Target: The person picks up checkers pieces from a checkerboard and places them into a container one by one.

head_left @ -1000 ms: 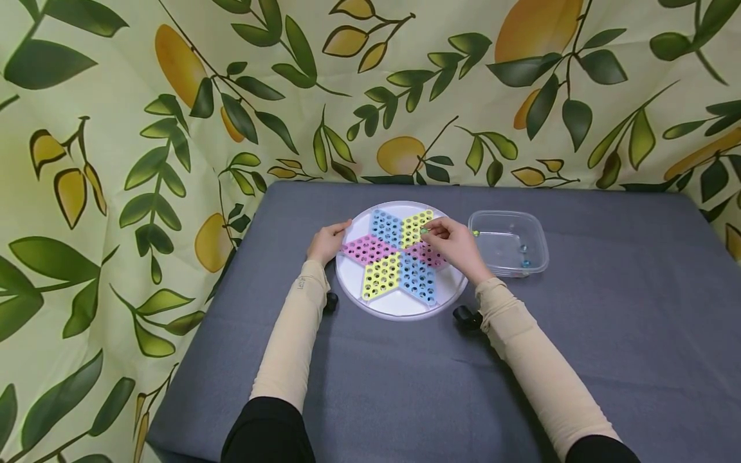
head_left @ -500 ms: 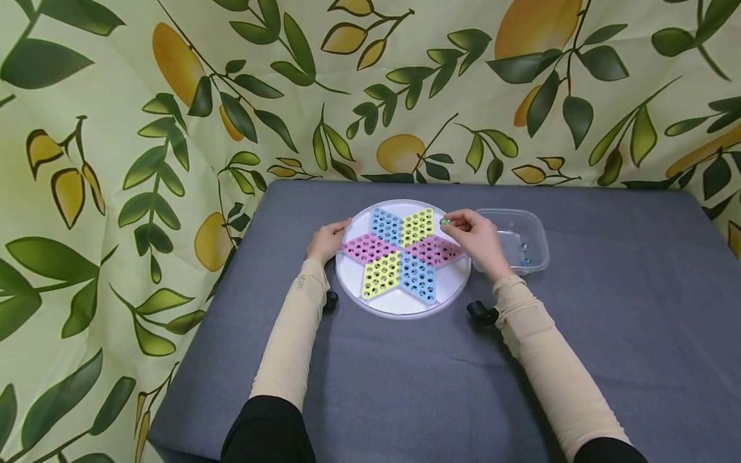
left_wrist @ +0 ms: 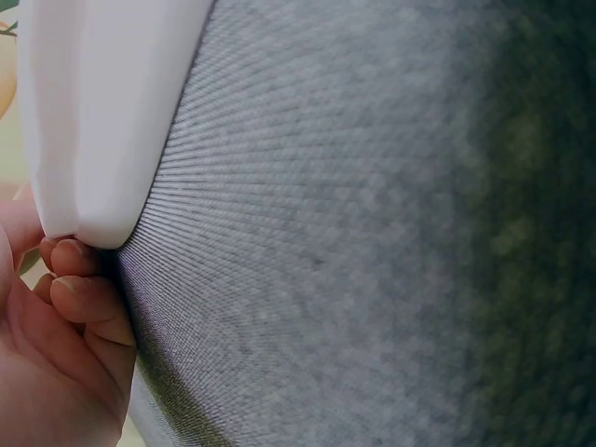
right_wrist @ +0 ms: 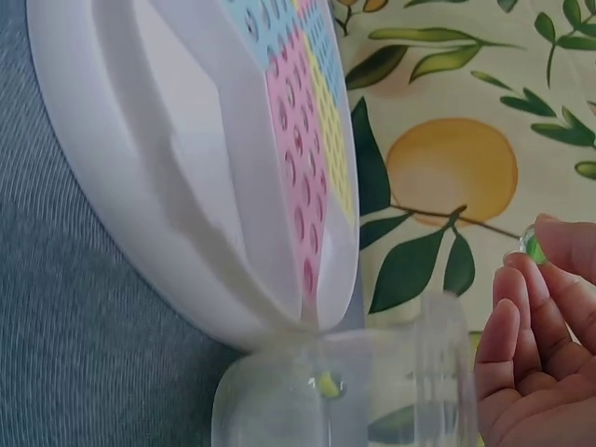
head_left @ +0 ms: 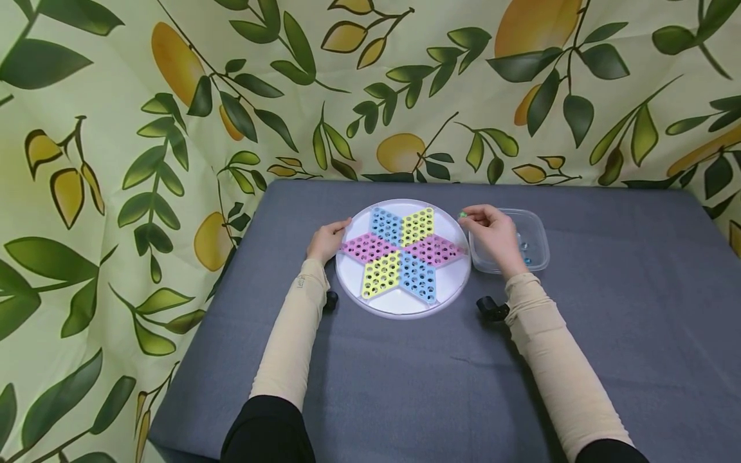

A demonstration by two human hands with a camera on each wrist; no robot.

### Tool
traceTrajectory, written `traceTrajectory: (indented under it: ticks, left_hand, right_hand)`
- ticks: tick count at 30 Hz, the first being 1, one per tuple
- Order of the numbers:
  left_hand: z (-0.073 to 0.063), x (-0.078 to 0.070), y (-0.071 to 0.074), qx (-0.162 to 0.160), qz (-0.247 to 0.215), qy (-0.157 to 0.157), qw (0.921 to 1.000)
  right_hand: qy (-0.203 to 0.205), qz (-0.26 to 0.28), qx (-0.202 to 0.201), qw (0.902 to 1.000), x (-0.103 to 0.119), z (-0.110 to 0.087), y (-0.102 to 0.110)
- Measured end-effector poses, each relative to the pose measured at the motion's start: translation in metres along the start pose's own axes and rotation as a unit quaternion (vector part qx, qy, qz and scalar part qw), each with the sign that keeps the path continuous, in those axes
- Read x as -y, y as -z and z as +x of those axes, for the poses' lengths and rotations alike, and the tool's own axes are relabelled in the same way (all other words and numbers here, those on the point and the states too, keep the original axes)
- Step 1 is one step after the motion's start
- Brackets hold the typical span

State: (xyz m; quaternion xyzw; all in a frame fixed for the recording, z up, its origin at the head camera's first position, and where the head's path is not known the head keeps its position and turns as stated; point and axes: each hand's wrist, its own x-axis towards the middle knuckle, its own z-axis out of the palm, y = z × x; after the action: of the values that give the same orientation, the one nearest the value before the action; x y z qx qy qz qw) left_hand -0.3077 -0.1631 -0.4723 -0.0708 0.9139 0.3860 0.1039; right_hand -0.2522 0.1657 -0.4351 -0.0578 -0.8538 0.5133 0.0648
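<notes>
A round white Chinese checkers board (head_left: pixel 449 279) with a star of blue, yellow and pink holed sections lies on the table. At its left edge my left hand (head_left: pixel 326 243) grips the rim; the left wrist view shows curled fingers (left_wrist: pixel 82 291) under the white rim (left_wrist: pixel 116 140). My right hand (head_left: pixel 494 235) pinches a clear green marble (right_wrist: pixel 534 245) between thumb and fingertips. That hand is just past the board's right edge, above the near-left part of a clear plastic container (head_left: pixel 543 262). Inside the container are blue marbles (head_left: pixel 526 260) and a yellow-green marble (right_wrist: pixel 329 384).
The grey cloth-covered table (head_left: pixel 393 386) extends around the board. A leaf-and-fruit patterned cloth (head_left: pixel 347 83) hangs behind and to the left. The container stands close against the board's right side.
My right hand has moved right, from over the board's yellow and pink sections to the container, still pinching the green marble. My left hand stays on the rim.
</notes>
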Motion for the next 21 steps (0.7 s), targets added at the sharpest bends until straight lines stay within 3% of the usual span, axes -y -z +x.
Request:
traceTrajectory:
  ticks: [11, 21]
  left_hand:
    - [-0.001, 0.000, 0.000, -0.003, 0.001, -0.003, 1.0000]
    - [0.000, 0.000, 0.000, 0.002, 0.005, 0.000, 1.0000]
  right_hand:
    - [-0.008, -0.009, -0.018, 0.9998, -0.011, 0.001, 0.010]
    - [-0.024, -0.053, -0.013, 0.9982, -0.020, 0.005, 0.013]
